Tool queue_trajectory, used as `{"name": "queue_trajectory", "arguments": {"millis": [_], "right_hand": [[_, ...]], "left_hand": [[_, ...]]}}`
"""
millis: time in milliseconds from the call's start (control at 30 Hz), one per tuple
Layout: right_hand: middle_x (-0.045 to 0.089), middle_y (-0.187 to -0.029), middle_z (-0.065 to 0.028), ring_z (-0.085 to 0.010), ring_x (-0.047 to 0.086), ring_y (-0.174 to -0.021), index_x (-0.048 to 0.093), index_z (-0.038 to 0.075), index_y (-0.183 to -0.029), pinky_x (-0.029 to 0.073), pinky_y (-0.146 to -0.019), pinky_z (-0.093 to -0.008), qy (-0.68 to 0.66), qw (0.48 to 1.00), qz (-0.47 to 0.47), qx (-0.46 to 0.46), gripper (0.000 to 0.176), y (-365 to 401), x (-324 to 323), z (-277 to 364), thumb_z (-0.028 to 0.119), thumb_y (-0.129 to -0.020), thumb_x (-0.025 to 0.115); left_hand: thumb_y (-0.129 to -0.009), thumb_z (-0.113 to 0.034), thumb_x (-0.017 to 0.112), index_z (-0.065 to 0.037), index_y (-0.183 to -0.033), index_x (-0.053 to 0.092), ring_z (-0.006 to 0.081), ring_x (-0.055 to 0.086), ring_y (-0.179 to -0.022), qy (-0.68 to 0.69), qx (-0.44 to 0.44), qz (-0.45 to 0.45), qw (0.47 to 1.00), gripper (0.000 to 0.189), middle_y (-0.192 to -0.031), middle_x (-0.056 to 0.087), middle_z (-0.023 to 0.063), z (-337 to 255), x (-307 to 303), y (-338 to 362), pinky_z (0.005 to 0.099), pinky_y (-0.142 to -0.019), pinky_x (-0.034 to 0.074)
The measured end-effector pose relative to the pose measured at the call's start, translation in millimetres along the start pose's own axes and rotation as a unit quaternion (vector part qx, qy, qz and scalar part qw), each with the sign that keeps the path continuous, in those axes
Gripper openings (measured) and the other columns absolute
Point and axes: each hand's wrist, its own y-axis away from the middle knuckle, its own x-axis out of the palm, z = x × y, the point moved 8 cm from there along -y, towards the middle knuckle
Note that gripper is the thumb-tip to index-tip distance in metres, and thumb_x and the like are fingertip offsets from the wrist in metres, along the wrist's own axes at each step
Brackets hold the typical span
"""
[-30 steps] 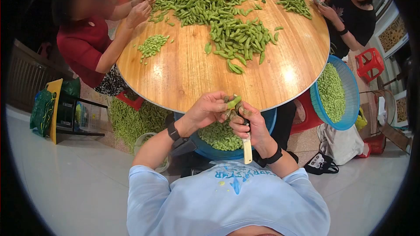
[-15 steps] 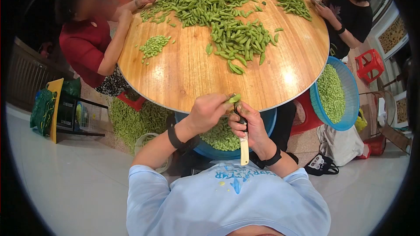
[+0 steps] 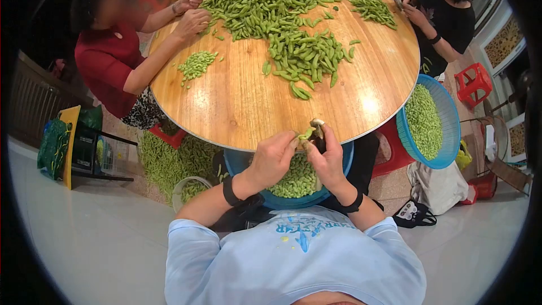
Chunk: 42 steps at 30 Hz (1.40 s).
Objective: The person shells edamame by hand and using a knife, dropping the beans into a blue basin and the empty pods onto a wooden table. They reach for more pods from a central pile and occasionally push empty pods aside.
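A green soybean pod (image 3: 306, 134) is between my two hands at the table's near edge. My left hand (image 3: 273, 157) pinches the pod's left end, its fingers closed. My right hand (image 3: 327, 161) is closed around a knife-like tool (image 3: 319, 142) with a dark middle and a pale tip, its thumb against the pod. The hand covers most of the tool. Below both hands, a blue basin (image 3: 231, 164) holds shelled green beans (image 3: 296, 178).
Pods (image 3: 265, 3) are heaped on the round wooden table (image 3: 237, 101), with a small bean pile (image 3: 197, 64) at left. Co-workers sit left and right. A blue basket (image 3: 449, 101) of beans stands at right. Pods (image 3: 169, 161) and a white bucket (image 3: 178, 195) are lower left.
The tool has turned; its cream end no longer sticks out low in front of my shirt. Both hands have come closer over the pod. The left co-worker's hands have moved toward the heap.
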Motion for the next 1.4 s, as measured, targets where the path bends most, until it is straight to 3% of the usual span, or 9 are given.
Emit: {"name": "queue_trajectory", "arguments": {"millis": [100, 333, 533, 633, 867, 933, 1300, 1367, 1400], "right_hand": [[0.059, -0.085, -0.0116, -0.0165, 0.06, -0.073, 0.049, -0.003, -0.12, 0.049, -0.066, -0.0285, 0.065, 0.995, 0.002, -0.07, 0.042, 0.1, -1.6, 3.5, 0.003, -0.08, 0.063], [0.058, -0.083, -0.0101, -0.0141, 0.056, -0.072, 0.05, -0.003, -0.114, 0.047, -0.066, -0.029, 0.02, 0.999, 0.032, 0.012, 0.038, -0.8, -1.6, -14.2, 0.005, -0.077, 0.059], [0.057, -0.079, -0.009, -0.0154, 0.056, -0.07, 0.054, -0.001, -0.103, 0.046, -0.063, -0.0307, 0.037, 0.997, 0.072, 0.001, 0.03, 2.3, -4.1, 1.7, 0.001, -0.075, 0.066], [0.056, -0.078, -0.0113, -0.0186, 0.057, -0.07, 0.054, 0.0, -0.1, 0.046, -0.063, -0.0317, 0.092, 0.991, 0.087, -0.045, 0.027, 5.2, -3.9, 5.1, 0.001, -0.075, 0.065], [0.052, -0.076, -0.0094, -0.0188, 0.051, -0.066, 0.052, 0.001, -0.095, 0.043, -0.061, -0.03, 0.12, 0.983, 0.124, -0.056, 0.025, 13.4, -12.0, 8.3, -0.001, -0.072, 0.061], [0.05, -0.076, -0.0096, -0.0189, 0.05, -0.068, 0.051, 0.001, -0.094, 0.043, -0.062, -0.0304, 0.139, 0.982, 0.12, -0.048, 0.026, 14.9, -15.9, 8.3, -0.002, -0.071, 0.06], [0.054, -0.089, -0.0081, -0.0174, 0.054, -0.079, 0.051, 0.0, -0.112, 0.045, -0.064, -0.0287, 0.097, 0.981, 0.147, -0.077, 0.037, 16.5, -8.8, 11.4, -0.001, -0.077, 0.061], [0.055, -0.091, -0.0058, -0.0107, 0.053, -0.073, 0.049, 0.002, -0.122, 0.042, -0.054, -0.023, -0.086, 0.971, 0.158, 0.156, 0.033, 19.6, -16.0, -6.6, 0.004, -0.089, 0.053], [0.055, -0.089, -0.005, -0.0082, 0.051, -0.067, 0.047, 0.002, -0.125, 0.039, -0.05, -0.0207, -0.135, 0.968, 0.124, 0.173, 0.033, 20.1, -14.4, -6.4, 0.007, -0.093, 0.048]], "left_hand": [[-0.085, -0.001, 0.058, 0.004, -0.092, 0.06, 0.032, 0.059, -0.064, -0.025, 0.028, -0.018, 0.999, 0.009, -0.075, 0.057, 0.0185, -9.1, 4.1, 4.8, 0.0351, -0.056, 0.046], [-0.079, -0.001, 0.061, 0.004, -0.09, 0.058, 0.0309, 0.058, -0.062, -0.027, 0.049, 0.006, 0.998, 0.012, -0.073, 0.057, 0.0171, -11.4, 13.2, 8.6, 0.0352, -0.055, 0.046], [-0.08, -0.004, 0.052, 0.001, -0.098, 0.059, 0.0332, 0.061, -0.068, 0.054, -0.144, 0.021, 0.988, 0.02, -0.078, 0.059, 0.0208, 22.4, 19.9, 7.6, 0.0365, -0.061, 0.048], [-0.076, -0.002, 0.047, 0.002, -0.093, 0.055, 0.0432, 0.058, -0.078, 0.047, -0.114, 0.039, 0.992, 0.019, -0.081, 0.057, 0.0257, 24.2, 31.9, 8.7, 0.0442, -0.066, 0.047], [-0.074, 0.0, 0.047, 0.0, -0.097, 0.054, 0.0453, 0.058, -0.076, 0.066, -0.081, 0.066, 0.992, 0.024, -0.078, 0.058, 0.0251, 15.6, 33.6, 18.6, 0.0471, -0.064, 0.046], [-0.079, -0.004, 0.051, 0.0, -0.097, 0.055, 0.0403, 0.061, -0.07, 0.085, -0.105, 0.156, 0.978, 0.02, -0.074, 0.059, 0.0227, 11.4, 41.5, 21.2, 0.0455, -0.061, 0.046], [-0.086, -0.014, 0.064, 0.0, -0.103, 0.062, 0.0106, 0.059, -0.076, 0.233, -0.183, 0.121, 0.947, 0.022, -0.084, 0.065, 0.0051, 26.3, 37.8, 21.0, 0.0273, -0.067, 0.049], [-0.09, -0.013, 0.06, 0.0, -0.106, 0.062, 0.0089, 0.059, -0.075, 0.373, -0.275, 0.15, 0.873, 0.021, -0.084, 0.064, 0.0028, 27.6, 43.4, 24.8, 0.0239, -0.063, 0.049], [-0.09, -0.013, 0.06, 0.0, -0.107, 0.061, 0.0082, 0.059, -0.074, 0.375, -0.277, 0.144, 0.873, 0.021, -0.084, 0.064, 0.0025, 29.9, 43.0, 24.9, 0.0227, -0.062, 0.049]]}}
